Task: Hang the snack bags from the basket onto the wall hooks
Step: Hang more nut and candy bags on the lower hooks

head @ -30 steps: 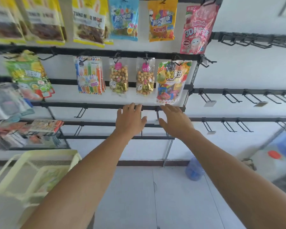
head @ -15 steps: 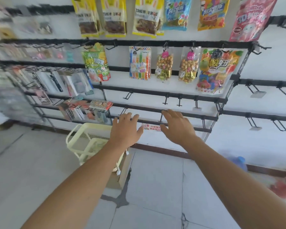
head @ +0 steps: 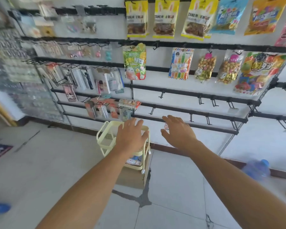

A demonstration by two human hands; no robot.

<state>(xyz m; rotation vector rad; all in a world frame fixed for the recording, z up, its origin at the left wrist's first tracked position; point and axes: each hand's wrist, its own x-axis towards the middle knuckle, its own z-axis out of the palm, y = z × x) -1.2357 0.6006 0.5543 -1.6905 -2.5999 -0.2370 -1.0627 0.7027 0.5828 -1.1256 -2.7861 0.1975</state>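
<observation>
The view has swung left; both hands, left [head: 130, 138] and right [head: 178, 133], hover empty with fingers spread above the basket [head: 106, 138] at centre frame.

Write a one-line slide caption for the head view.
Both empty hands, left and right, reach toward the yellow basket below wall hooks.

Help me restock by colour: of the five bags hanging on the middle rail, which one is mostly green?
The leftmost bag, hanging apart from the other four. It is green with a white cartoon figure; the striped bag, two nut bags and the multicoloured bag sit farther right.
</observation>
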